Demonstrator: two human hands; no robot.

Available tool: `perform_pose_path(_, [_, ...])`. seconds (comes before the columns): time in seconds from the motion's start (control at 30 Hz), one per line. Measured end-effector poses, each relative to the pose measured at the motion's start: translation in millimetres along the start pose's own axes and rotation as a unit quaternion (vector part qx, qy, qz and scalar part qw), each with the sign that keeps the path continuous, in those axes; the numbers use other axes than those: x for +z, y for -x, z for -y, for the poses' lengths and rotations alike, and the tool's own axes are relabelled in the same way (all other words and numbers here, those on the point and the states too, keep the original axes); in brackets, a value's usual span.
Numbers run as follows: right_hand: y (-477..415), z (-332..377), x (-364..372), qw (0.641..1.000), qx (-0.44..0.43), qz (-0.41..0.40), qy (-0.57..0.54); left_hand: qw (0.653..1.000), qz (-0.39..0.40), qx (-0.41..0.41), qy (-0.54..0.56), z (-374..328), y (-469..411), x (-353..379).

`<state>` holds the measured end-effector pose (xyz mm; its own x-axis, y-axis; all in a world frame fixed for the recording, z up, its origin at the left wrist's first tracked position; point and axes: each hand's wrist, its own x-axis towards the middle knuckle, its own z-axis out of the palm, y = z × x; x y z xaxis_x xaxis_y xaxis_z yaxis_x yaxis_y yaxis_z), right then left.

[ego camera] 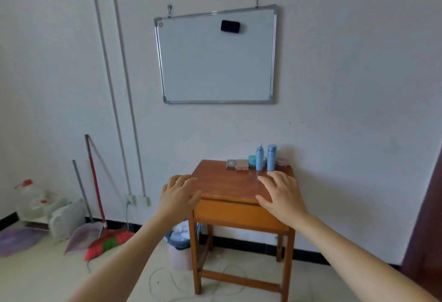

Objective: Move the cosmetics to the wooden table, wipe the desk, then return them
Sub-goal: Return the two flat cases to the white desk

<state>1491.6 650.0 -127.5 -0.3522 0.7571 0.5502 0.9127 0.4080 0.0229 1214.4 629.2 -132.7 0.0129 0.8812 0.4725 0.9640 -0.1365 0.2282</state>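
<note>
A small wooden table (pixel 229 187) stands against the white wall. Along its back edge sit cosmetics: a grey compact (pixel 231 164), a pink compact (pixel 242 164), a teal round jar (pixel 252 160), a blue spray bottle (pixel 259 157), a taller blue bottle (pixel 271 157) and a pale pink item (pixel 282 161) at the right corner. My left hand (pixel 178 197) hovers by the table's front left corner, fingers relaxed. Over the front right part of the tabletop is my right hand (pixel 281 195), fingers spread. Neither holds anything.
A whiteboard (pixel 217 58) with a black eraser (pixel 230 26) hangs above the table. A bin (pixel 179 249) stands left of the table legs. A broom (pixel 102 234), dustpan (pixel 83 234) and water jug (pixel 31 199) stand at left. A cable (pixel 162 277) lies on the floor.
</note>
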Motion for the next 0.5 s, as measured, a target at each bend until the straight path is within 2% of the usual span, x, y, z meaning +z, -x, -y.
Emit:
perform_pose_path(0.27, [-90.8, -75.1, 69.3, 0.999, 0.011, 0.034, -0.013, 0.997, -0.002, -0.040, 0.061, -8.6, -101.1, 74.4])
perform_pose_path(0.37, [-106.4, -87.7, 106.4, 0.996, 0.009, 0.083, -0.016, 0.997, 0.040, -0.053, 0.051, -3.2, -111.0, 111.1])
perform_pose_path(0.5, [-134.4, -93.3, 156.6, 0.993, 0.007, 0.108, -0.039, 0.993, 0.065, -0.089, 0.048, 20.3, -139.8, 148.9])
